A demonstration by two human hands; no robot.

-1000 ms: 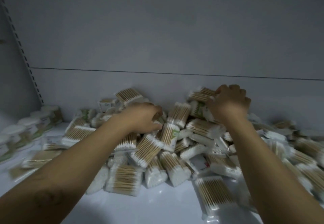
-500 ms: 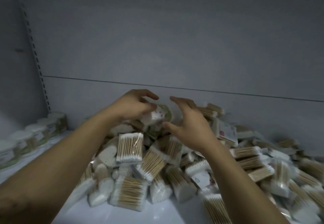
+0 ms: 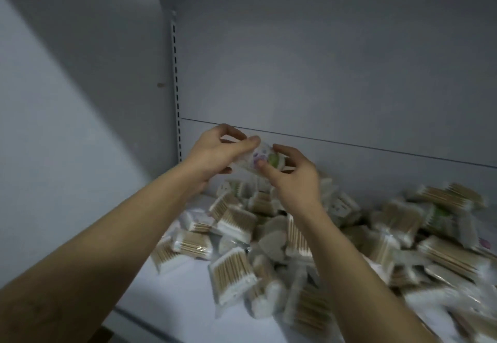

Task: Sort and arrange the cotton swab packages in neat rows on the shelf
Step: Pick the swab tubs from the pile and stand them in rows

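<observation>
1. Half a second ago both hands were low over the heap, the right one only reaching. Now the left hand [image 3: 217, 151] and the right hand [image 3: 294, 181] are raised in front of the back panel [image 3: 322, 74].
2. Between them is one cotton swab package [image 3: 265, 157], in the air, clear of the pile [image 3: 309, 248]. The left fingers and thumb are clamped on its left end, and the right thumb and fingertips pinch its right end.
3. The pile on the shelf [image 3: 172, 302] is still disordered - no row is visible.
4. I think one package is now chosen and is being checked before placing - the sorting has hardly begun.
</observation>
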